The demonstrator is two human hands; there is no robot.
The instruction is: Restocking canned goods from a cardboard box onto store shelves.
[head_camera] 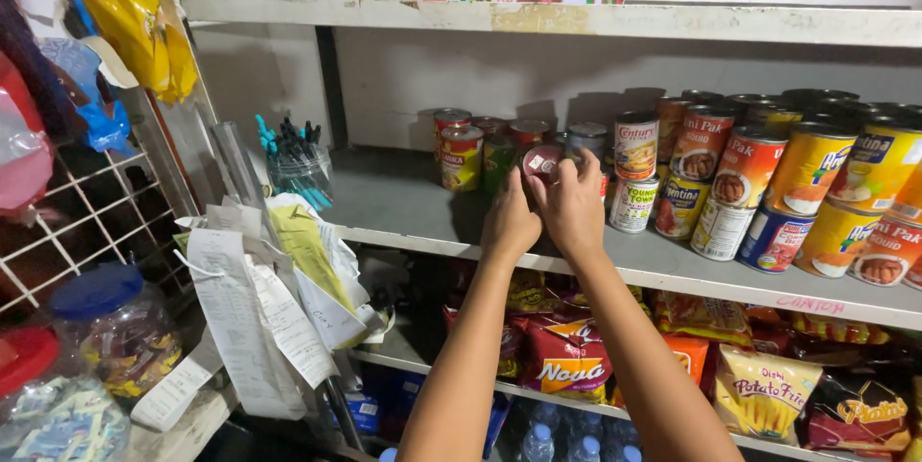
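Can (542,163) (small, pink-topped) gripped by left hand (509,222) and right hand (573,207) over shelf (403,203).

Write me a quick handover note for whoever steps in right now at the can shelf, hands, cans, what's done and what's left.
Left hand and right hand: both up on the grey shelf, together gripping one small can, tilted so its pinkish end shows.
Done: short row of cans behind the hands; stacked cans fill the right side.
Left: the held can is not set down yet; bare shelf to the left.
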